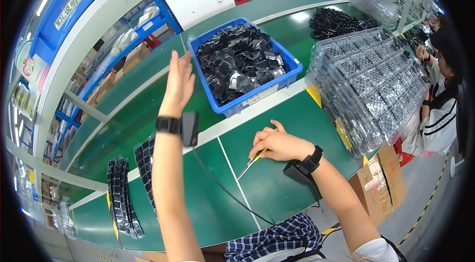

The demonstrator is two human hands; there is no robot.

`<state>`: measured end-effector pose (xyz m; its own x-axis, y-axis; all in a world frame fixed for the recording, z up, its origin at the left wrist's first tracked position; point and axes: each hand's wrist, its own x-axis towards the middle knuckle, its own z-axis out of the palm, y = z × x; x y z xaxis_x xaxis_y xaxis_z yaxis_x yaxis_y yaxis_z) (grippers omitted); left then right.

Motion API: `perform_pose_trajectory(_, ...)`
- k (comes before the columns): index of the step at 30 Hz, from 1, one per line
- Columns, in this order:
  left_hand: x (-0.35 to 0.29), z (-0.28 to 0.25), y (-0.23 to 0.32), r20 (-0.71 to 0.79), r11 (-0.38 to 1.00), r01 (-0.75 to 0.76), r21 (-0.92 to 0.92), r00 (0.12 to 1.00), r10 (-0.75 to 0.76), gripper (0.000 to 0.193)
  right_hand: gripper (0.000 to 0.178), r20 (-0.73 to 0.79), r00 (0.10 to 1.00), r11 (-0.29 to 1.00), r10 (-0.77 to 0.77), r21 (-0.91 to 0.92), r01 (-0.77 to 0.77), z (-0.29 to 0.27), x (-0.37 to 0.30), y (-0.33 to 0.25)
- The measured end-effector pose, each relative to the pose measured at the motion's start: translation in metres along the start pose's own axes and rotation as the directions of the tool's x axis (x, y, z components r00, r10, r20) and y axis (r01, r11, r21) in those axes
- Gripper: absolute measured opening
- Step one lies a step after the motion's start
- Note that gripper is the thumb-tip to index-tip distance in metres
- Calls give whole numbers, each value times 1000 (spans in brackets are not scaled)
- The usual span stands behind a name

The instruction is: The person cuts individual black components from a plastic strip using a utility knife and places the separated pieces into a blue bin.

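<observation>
My left hand (179, 83) is raised beside the left rim of a blue bin (222, 105), its fingers stretched out and nothing in them. Many small black pieces in clear wrapping (237, 61) fill the bin, a few with silvery parts. Over the green work table (292, 190), my right hand (279, 142) is closed on a slim pointed metal tool (253, 161) with a yellow and black handle. Its tip points down and left, close to a white line on the table; whether it is scissors or tweezers I cannot tell.
Strips of dark square packets (121, 197) lie at the table's left, more beside my left forearm. Stacked clear plastic trays (366, 83) stand at the right, with black cables (334, 22) behind. A cardboard box (378, 183) is below. Another person (443, 88) sits at far right.
</observation>
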<state>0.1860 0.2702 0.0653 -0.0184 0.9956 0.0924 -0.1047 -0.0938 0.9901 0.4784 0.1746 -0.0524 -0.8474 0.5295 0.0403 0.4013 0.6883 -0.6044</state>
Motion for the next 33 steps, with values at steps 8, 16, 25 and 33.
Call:
perform_pose_trajectory(8, -213, -125, -18, -333, 522, 208, 827, 930, 157, 28, 23, -2, 1000, 1000, 13, 7, -13, -8, -2, 1)
perform_pose_trajectory(16, -277, -111, -53, -329, 301, 316, 900, 944, -9, 54, 27, -44, 997, 998, 66, -23, -67, -6, -2, -2)
perform_pose_trajectory(25, -242, -49, -78, -96, 763, 63, 643, 995, -1, 36, 29, -127, 991, 997, 45, -63, -53, 0, 6, -3)
perform_pose_trajectory(33, -254, -35, -76, 162, 556, -218, 802, 975, 150, 57, 36, -239, 971, 992, -13, -128, -19, -2, 7, -13)
